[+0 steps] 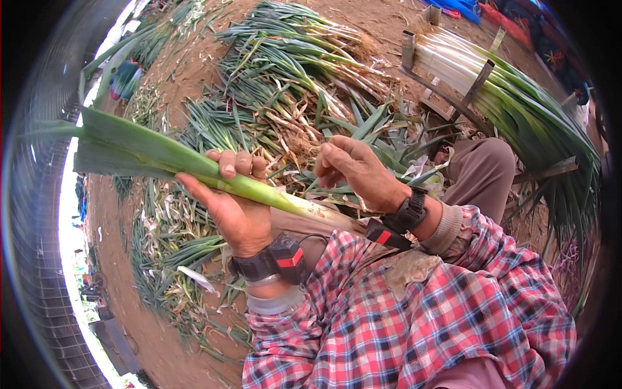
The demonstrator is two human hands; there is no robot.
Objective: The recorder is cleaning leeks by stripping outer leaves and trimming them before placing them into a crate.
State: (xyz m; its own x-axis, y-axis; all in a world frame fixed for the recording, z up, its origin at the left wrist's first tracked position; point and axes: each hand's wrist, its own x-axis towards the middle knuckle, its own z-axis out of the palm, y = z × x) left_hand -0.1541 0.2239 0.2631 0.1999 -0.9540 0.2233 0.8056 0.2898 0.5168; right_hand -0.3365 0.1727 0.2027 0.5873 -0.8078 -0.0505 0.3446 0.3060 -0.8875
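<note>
A thick green leek point(155, 152) lies slantwise across my left hand point(236, 217), whose fingers are wrapped round its middle. The broad leaves point to the far left, and the pale end, marked with brown spots, comes down against my checked shirt. My right hand point(363, 175) hovers just above that pale end, apart from the stalk. Its fingers are curled in toward the palm, and whether anything is between them is hidden. Both wrists wear black straps with small devices.
Untrimmed leeks with roots point(285, 71) are heaped on the dirt ahead. To the right, a frame point(476, 84) cradles a bundle of cleaned leeks point(518, 110). Leaf scraps point(175, 259) litter the ground at left, beside a mesh wall point(45, 311). My bent knee point(483, 168) rises near the frame.
</note>
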